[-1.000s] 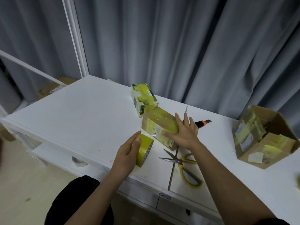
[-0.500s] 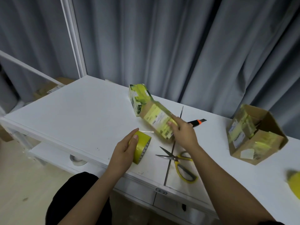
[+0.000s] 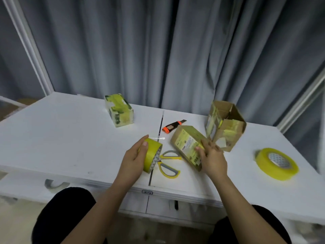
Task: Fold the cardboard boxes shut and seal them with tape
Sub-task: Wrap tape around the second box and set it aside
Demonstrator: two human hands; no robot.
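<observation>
I count three cardboard boxes on the white counter (image 3: 61,138), two rolls of yellow tape, one pair of scissors (image 3: 169,163) with yellow and grey handles, and one box cutter (image 3: 173,128) with orange trim. My left hand (image 3: 134,162) has a closed grip around the smaller tape roll (image 3: 152,156), thumb on top, the roll standing on its edge with a short clear strip pulled out from its top toward the right. My right hand (image 3: 212,158) grips the near end of the middle box (image 3: 189,147), fingers closed over its top edge. That box is long and narrow, brown, shut, with a yellowish printed label on the side facing me and glossy tape across its top; it lies at an angle just right of the counter's centre seam, its far end near the cutter. The taped box (image 3: 118,110) at the back left is closed and heavily wrapped in yellow and green tape. The open box (image 3: 226,124) at the back right lies tipped, flaps spread, patched with yellow tape, just behind the one I hold. The larger tape roll (image 3: 276,163) lies flat at the far right, well apart from my hands
</observation>
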